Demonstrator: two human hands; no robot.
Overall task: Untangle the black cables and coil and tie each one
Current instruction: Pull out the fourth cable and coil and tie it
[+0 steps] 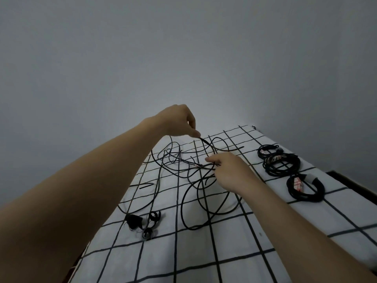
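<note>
**Head view — thin, floppy cables held at two spots**

Nearest, a white checked cloth (224, 254) with black lines is spread flat. It looks soft, so cables can likely be dragged over it with little catch. Near its left edge, a small black plug (133, 220) and two curled strap rings (151, 224) are seen.

Beyond them, the black cables (188, 211) lie in the middle of the cloth in wide, loose loops that cross over each other. They look thin, light, round and smooth — bendy like string, but springy enough to keep a curve. It is judged that they will not break easily, yet a hard pull could make a knot tighter. The best hold is thought to be near a free end, so that the end can be fed back through the loops.

One strand is pinched by the right hand (230, 172), low over the tangle, with the fingers curled in. Further off and higher, a cable end is pinched between thumb and finger of the left hand (179, 121), and the strand hangs from it down to the pile.

To the right, three tied coils (282, 166) are laid in a row, well apart from the tangle. White tags with red marks are seen on them. A plain grey wall (183, 48) is behind.
</note>
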